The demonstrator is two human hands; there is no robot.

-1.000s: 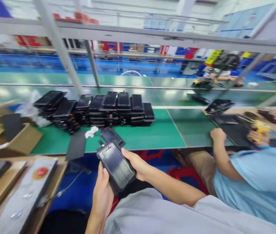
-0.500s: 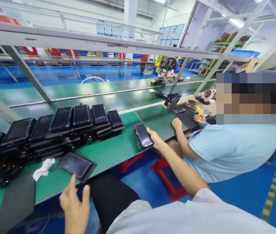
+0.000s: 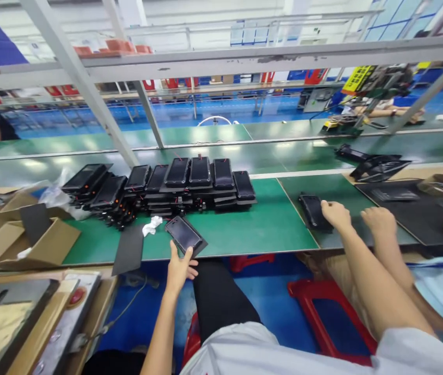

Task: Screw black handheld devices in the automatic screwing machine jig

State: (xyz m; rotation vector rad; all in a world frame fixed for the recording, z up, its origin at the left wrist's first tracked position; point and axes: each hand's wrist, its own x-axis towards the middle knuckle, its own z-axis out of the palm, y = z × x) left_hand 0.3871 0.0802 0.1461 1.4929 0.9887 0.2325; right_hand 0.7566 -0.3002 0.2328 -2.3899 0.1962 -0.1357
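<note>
A black device with a screen, like a rugged phone or small tablet (image 3: 184, 233), lies at a slant on a dark sheet near the bench's front edge. My left hand (image 3: 180, 268) is at its near edge, fingers apart, index finger and thumb at its border. Farther right, my right hand (image 3: 335, 215) has its fingers closed at the right side of a second such device (image 3: 312, 211), resting on or just above the bench beyond the seam. Its fingertips are partly hidden. Stacks of similar devices (image 3: 200, 172) with thin red wires stand at the back. A crumpled white tissue (image 3: 152, 225) lies near the left device.
A dark flat sheet (image 3: 128, 249) overhangs the bench edge. Cardboard boxes (image 3: 45, 240) stand at the left. A co-worker's hand (image 3: 380, 225) is close to my right hand, near a black mat (image 3: 409, 208) and a black fan-like item (image 3: 380, 166). Red stools (image 3: 331, 323) are below.
The view has turned left. My right hand has carried its device rightward past the bench seam, toward the co-worker. My left hand has come up to the slanted device.
</note>
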